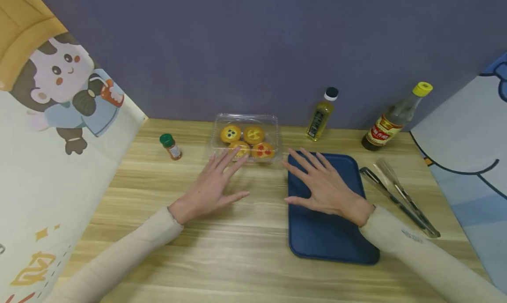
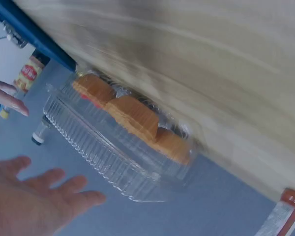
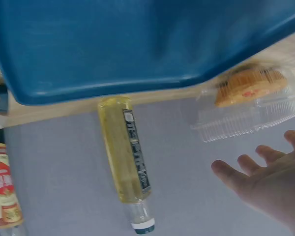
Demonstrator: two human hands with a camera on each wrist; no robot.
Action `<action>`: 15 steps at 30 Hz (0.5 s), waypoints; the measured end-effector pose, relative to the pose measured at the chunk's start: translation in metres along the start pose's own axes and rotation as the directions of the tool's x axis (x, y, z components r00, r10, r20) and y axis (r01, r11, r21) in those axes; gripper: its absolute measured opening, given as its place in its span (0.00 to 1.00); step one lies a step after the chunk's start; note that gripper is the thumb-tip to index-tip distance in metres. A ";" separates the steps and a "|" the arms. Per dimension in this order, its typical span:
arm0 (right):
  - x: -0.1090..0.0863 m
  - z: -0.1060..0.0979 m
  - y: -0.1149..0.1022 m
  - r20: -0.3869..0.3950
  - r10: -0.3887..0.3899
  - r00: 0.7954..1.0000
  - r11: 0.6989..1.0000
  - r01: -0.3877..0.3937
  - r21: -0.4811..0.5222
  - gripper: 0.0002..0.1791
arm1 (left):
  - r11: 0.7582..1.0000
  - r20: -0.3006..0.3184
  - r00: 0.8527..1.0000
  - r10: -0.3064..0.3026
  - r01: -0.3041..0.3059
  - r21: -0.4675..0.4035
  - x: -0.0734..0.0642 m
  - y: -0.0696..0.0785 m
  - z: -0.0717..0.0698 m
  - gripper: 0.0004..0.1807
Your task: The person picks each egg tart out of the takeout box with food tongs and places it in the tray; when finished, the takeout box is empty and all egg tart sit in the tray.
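Observation:
My left hand (image 1: 211, 184) has its fingers spread and holds nothing. Its fingertips overlap the near edge of a clear plastic box (image 1: 272, 126) in the head view. Inside that box sit several round yellow-orange tarts (image 1: 254, 135) with different toppings, seen from the side in the left wrist view as orange pastries (image 2: 132, 117). Above a dark blue tray (image 1: 332, 243), my right hand (image 1: 326, 184) also spreads its fingers, empty. The right wrist view has the right hand (image 3: 270, 177) close to the box (image 3: 226, 125), with the tray (image 3: 103, 54) beyond.
A green-capped spice jar (image 1: 171, 147) stands at the left. By the back wall are an oil bottle (image 1: 320, 118) and a yellow-capped sauce bottle (image 1: 386, 127). Metal tongs (image 1: 408, 197) lie right of the tray. Printed panels flank the wooden table (image 1: 222, 267).

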State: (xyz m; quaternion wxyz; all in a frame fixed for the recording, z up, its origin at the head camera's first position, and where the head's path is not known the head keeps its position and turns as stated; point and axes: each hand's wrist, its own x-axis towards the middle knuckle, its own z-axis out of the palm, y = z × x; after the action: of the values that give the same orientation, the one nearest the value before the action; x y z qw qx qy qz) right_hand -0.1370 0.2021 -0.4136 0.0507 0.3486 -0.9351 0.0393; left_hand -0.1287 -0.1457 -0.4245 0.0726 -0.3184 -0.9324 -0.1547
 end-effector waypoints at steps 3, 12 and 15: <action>0.010 -0.002 -0.003 -0.008 -0.021 1.000 1.000 0.021 0.002 0.54 | 0.998 -0.076 0.996 -0.049 0.045 -0.052 -0.003 -0.003 -0.003 0.49; 0.046 -0.004 -0.017 -0.049 -0.108 0.993 0.994 0.108 -0.002 0.50 | 0.931 -0.206 0.937 -0.282 0.216 -0.292 -0.010 -0.014 -0.007 0.44; 0.058 -0.003 -0.023 -0.083 -0.150 0.985 0.988 0.153 0.034 0.46 | 0.896 -0.210 0.909 -0.360 0.274 -0.349 -0.011 -0.021 -0.007 0.44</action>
State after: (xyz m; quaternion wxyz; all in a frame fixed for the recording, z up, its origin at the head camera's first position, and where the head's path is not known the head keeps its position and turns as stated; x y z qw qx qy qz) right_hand -0.1658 0.1475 -0.4022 0.0840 0.4178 -0.9021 0.0683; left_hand -0.1328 -0.1705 -0.4259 0.1211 -0.1439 -0.9171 -0.3516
